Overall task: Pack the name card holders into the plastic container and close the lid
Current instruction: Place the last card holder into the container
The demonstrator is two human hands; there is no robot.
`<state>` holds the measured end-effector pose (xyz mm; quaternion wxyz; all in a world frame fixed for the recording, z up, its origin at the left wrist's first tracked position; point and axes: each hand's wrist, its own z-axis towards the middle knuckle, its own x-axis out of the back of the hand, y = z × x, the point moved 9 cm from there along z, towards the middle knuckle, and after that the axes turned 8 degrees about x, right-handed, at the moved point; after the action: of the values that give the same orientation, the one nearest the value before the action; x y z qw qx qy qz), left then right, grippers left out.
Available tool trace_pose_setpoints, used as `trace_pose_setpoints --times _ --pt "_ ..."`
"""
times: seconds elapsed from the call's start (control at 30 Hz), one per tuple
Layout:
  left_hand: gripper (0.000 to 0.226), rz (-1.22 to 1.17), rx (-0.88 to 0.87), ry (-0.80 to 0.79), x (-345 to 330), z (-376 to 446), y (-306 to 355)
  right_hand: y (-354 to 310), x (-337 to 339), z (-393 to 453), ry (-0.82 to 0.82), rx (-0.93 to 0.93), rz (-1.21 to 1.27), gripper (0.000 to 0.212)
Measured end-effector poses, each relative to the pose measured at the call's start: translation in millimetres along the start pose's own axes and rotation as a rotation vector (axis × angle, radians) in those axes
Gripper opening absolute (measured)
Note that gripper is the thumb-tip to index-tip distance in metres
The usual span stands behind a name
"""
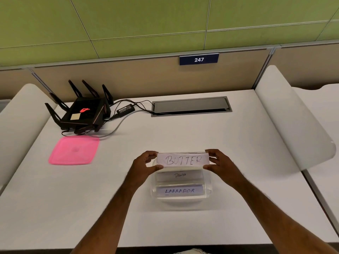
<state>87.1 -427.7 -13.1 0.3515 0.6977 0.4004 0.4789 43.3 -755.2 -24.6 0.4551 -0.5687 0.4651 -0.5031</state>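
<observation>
A clear plastic container point(208, 189) sits on the white desk in front of me. Inside it lie two name card holders, one reading PANDA point(180, 175) and one reading LABRADOR point(180, 191). A third holder reading BUTTER point(182, 160) hangs just above the container's far edge. My left hand point(146, 165) pinches its left end and my right hand point(219, 163) pinches its right end. The pink lid point(74, 150) lies flat on the desk to the left, apart from the container.
A black router point(82, 111) with several antennas stands at the back left, with a power brick point(125, 109) and cables beside it. A grey cable hatch point(190, 106) sits at the back centre. White curved dividers point(293, 121) flank the desk.
</observation>
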Motion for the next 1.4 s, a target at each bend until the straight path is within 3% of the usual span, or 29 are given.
trace_pose_setpoints --times 0.23,0.57,0.83,1.03,1.4 --pt "0.052 0.002 -0.033 -0.003 -0.3 -1.5 0.0 -8.7 -1.5 1.2 -0.084 0.125 -0.368 0.058" --pt "0.04 0.207 -0.097 0.015 1.8 -2.8 5.5 -14.3 -8.0 -2.8 -0.138 0.233 -0.723 0.054" --pt "0.029 0.483 -0.119 0.036 -8.9 -5.9 -0.8 -15.9 -11.7 -0.3 -0.15 0.26 -0.923 0.041" --pt "0.025 0.536 -0.129 0.054 -15.5 -7.1 -0.7 -4.8 -25.4 9.0 -0.295 0.221 -1.174 0.035" --pt "0.013 0.552 -0.11 0.069 -21.6 -4.2 -3.7 8.1 -42.3 9.2 -0.354 0.231 -1.412 0.033"
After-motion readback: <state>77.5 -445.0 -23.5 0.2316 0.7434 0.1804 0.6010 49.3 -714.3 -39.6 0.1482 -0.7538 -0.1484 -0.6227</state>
